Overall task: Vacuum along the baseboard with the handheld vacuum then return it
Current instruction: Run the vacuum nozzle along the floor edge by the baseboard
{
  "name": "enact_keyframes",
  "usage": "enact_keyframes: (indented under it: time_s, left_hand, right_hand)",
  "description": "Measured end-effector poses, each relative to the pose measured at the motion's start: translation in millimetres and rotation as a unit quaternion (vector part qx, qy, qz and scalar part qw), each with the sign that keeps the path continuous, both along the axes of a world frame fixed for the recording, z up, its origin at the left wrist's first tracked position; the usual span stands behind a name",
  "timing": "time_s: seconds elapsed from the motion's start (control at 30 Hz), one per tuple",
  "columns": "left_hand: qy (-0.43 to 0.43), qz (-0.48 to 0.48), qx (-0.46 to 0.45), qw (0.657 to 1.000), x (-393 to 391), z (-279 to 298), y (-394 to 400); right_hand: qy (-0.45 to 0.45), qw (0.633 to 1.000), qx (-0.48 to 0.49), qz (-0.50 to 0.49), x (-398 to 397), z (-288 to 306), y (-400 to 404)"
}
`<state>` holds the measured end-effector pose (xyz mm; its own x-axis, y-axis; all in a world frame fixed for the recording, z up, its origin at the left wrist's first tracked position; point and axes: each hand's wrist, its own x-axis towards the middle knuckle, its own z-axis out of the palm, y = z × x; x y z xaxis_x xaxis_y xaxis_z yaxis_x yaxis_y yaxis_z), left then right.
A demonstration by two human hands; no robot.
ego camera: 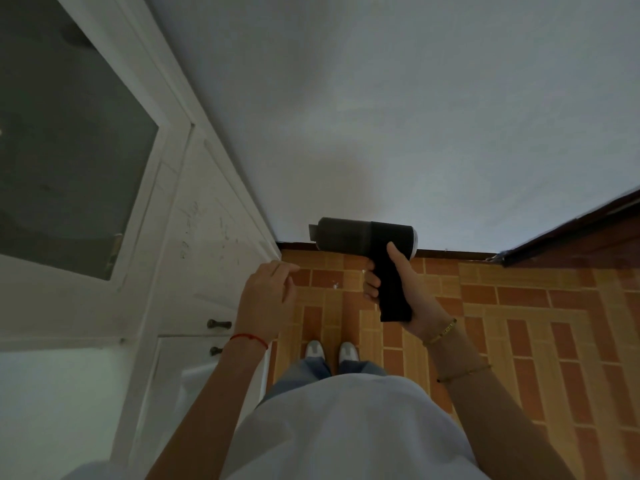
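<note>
Gripping the black pistol-style handle, the right hand (pixel 403 289) holds one dark cylindrical handheld vacuum (pixel 367 237) in the air, above the orange-and-brown brick-patterned tile floor (pixel 519 323) and in front of the pale wall (pixel 381 116). Its barrel lies level, nozzle pointing left toward the white wooden cabinet (pixel 194 258). The left hand (pixel 268 296) hangs loosely curled and empty just beside that cabinet. Two dark metal knobs (pixel 219 324) show on the cabinet front. One dark baseboard strip (pixel 450 252) runs along the wall's foot. Two white shoes (pixel 332 351) stand below.
</note>
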<state>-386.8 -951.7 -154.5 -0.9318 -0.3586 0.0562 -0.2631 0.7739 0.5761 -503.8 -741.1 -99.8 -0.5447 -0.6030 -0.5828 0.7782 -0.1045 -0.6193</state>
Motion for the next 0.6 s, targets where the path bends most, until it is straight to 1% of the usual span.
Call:
enact_keyframes:
  time_s: [0.3,0.6]
  left_hand:
    - [0.0,0.0,-0.003,1.0,-8,-2,0]
    - [-0.005,0.01,-0.003,1.0,-10,-4,-1]
  right_hand:
    - [0.016,1.0,-0.024,-0.004,-7,-2,-8]
    - [0.027,0.999,-0.019,0.01,-13,-3,-8]
